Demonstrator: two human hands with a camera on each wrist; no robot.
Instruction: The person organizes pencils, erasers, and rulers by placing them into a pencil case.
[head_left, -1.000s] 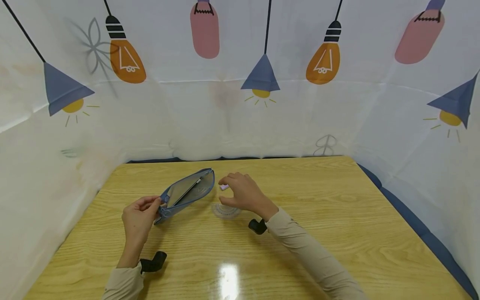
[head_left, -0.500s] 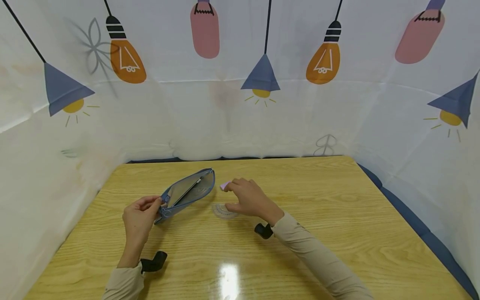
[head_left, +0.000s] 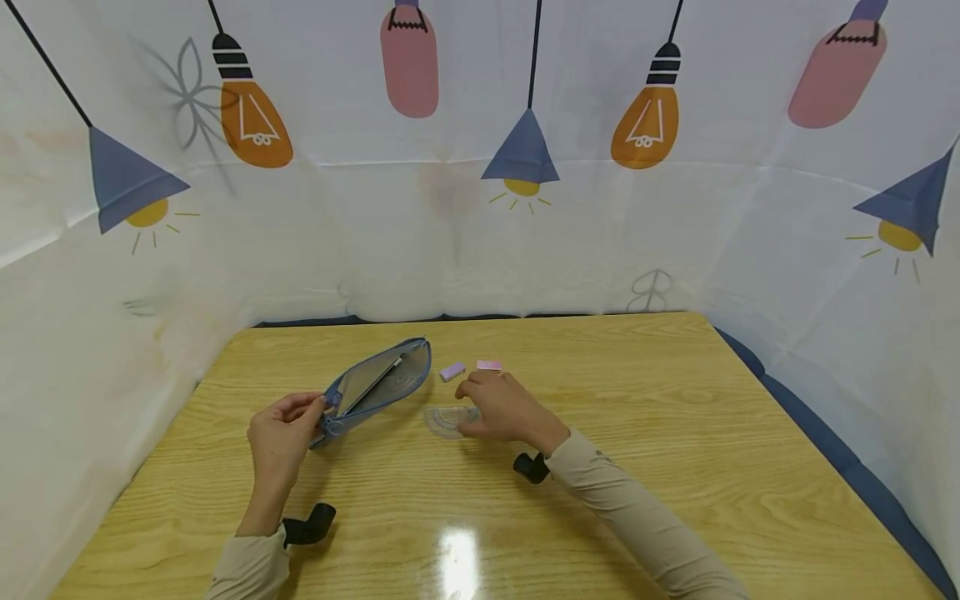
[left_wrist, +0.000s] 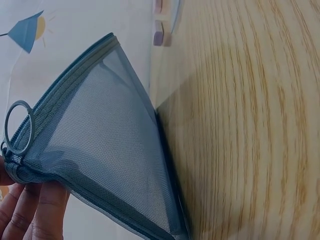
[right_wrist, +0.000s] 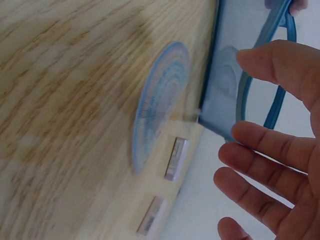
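My left hand (head_left: 281, 437) pinches the near end of a blue mesh zip pencil case (left_wrist: 105, 120), holding its mouth apart. A slim pen or pencil (head_left: 375, 383) lies inside it, and a ring pull (left_wrist: 19, 127) hangs at the zip. My right hand (head_left: 506, 408) hovers with loosely bent fingers and nothing between them, overlapping one end of a clear protractor (right_wrist: 160, 100) in the head view. Beyond that hand lie a purple eraser (head_left: 452, 372) and a pink eraser (head_left: 489, 365), side by side on the table.
The wooden table (head_left: 637, 467) ends at a white curtain (head_left: 585, 250) printed with lamps, behind and on both sides. Black wrist mounts (head_left: 309, 525) stick out inward from both sleeves.
My right hand has drawn back to the right and toward me, uncovering the purple eraser and then the pink one. The left hand and pencil case have hardly moved.
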